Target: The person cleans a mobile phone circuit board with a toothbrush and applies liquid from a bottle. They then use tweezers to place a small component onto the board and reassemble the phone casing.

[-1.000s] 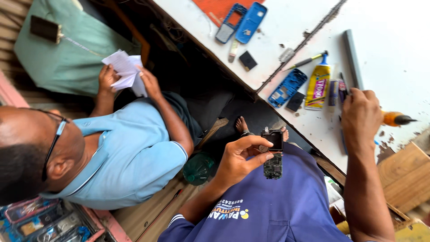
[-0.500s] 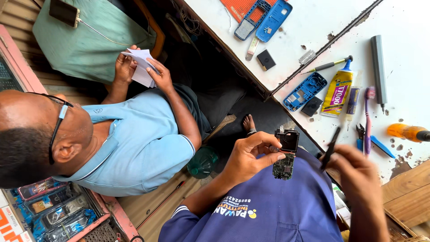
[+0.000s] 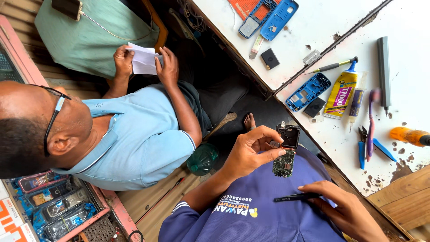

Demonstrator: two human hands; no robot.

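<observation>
Green circuit board (image 3: 284,164), with a black phone frame (image 3: 289,136) hinged off its upper end: my landmark for this entry.

- Left hand (image 3: 251,152): just left of the board, fingers pressed together, pinching the board's left edge with the thumb on a small round cell at the joint. The board's long axis runs up and down in the head view, held in the air over my lap.
- Right hand (image 3: 347,210): below and right of the board, pinching black tweezers (image 3: 296,197). The tweezers lie across the view, tip pointing left, just below the board's lower end and apart from it. This hand is the nearer free one; the gap between tip and board is open.
- White bench (image 3: 403,103): right of the board, its edge close by. On it: blue shell (image 3: 307,92), glue tube (image 3: 340,94), cutters (image 3: 362,148), orange-handled driver (image 3: 410,136).
- Another person in a light blue shirt (image 3: 143,134): left of the board, well apart, holding a paper (image 3: 143,59).
</observation>
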